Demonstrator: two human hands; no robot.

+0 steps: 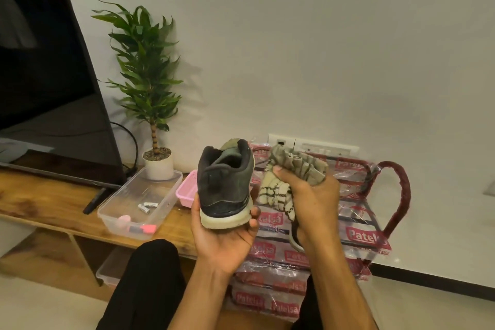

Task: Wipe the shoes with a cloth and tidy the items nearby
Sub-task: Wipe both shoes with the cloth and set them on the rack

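My left hand (pixel 223 238) holds a dark sneaker (pixel 225 185) with a pale sole from below, fingers and thumb curled around the sole at one end, the shoe's opening facing up. Just right of it, my right hand (pixel 312 198) grips a bunched beige cloth with dark check lines (pixel 292 169); part of the cloth hangs down toward the shoe. Cloth and shoe are close but I cannot tell if they touch. A second shoe's edge (pixel 294 241) shows below my right wrist on the rack.
A plastic-wrapped shoe rack (pixel 359 233) with red frame stands under my hands. On the wooden TV unit (pixel 40 195) sit a clear tub (pixel 128 211) holding batteries and pink items, a pink basket (pixel 186 191), a potted plant (pixel 156 161) and a TV (pixel 48 88).
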